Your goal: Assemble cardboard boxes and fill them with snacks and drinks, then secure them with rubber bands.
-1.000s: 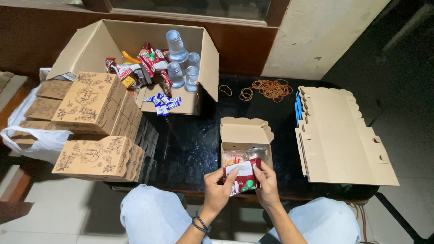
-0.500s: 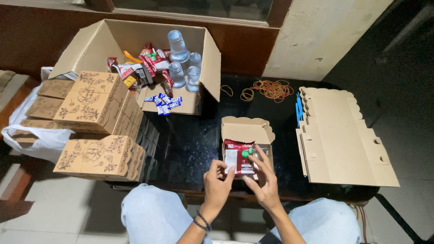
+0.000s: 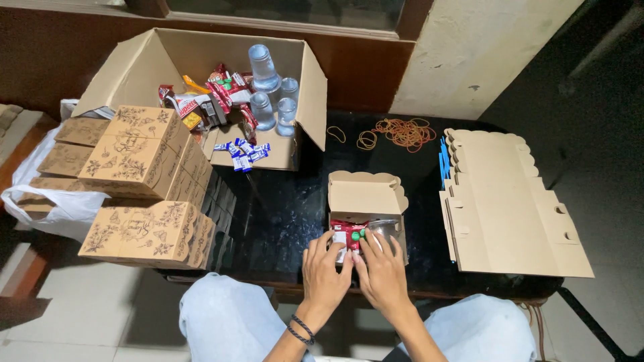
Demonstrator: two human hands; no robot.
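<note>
I see both my hands now resting side by side on the near edge of a small open kraft box (image 3: pixel 367 201), where a second ago they held a red snack packet above it. The left hand (image 3: pixel 327 263) lies flat with fingers loosely spread on the box's front left corner. The right hand (image 3: pixel 384 267) lies flat beside it, touching it, fingers reaching into the box. Neither hand pinches anything.

The red snack packet (image 3: pixel 346 232) now lies inside the box, just beyond my fingertips, so I judge that the packing of this box has advanced by one item. Beside it, under my right fingertips, sits one clear cup (image 3: pixel 385 228).

Counts, from my hands outward: one open small box with its lid standing up. Well to the right of my right hand, one stack of flat unfolded box blanks (image 3: pixel 510 201); I cannot count the sheets. Beyond that hand, a loose heap of rubber bands (image 3: pixel 402 132), too tangled to count. Far ahead of my left hand, one large open carton (image 3: pixel 201 60) holding four clear water cups (image 3: pixel 263 70) and several red packets. To the left of my left hand, a pile of printed closed boxes (image 3: pixel 144 194); at least six show.
</note>
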